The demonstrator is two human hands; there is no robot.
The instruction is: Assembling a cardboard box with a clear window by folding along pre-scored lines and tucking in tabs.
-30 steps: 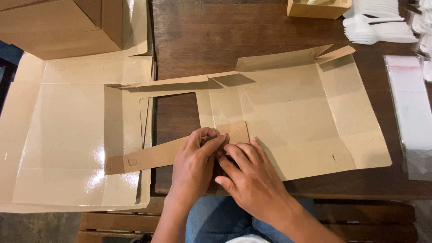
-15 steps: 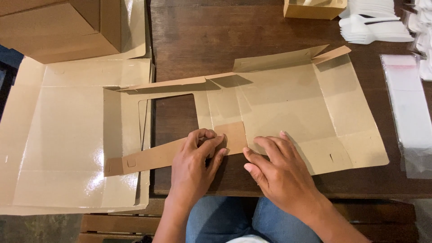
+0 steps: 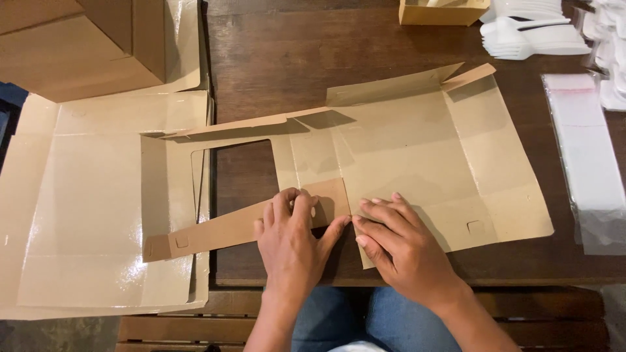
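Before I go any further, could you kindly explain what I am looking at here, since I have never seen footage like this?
This is one view from a camera worn on a person's head, looking down at their own two bare hands; there is no machine. They sit at a dark wooden table. On it lies a flat, unfolded brown cardboard box blank with a cut-out window. The left hand presses down a long narrow flap of that blank, and the right hand rests flat on the panel beside it. Neither hand lifts anything. More flat blanks lie at the left, white plastic forks at the top right, and clear plastic bags along the right edge.
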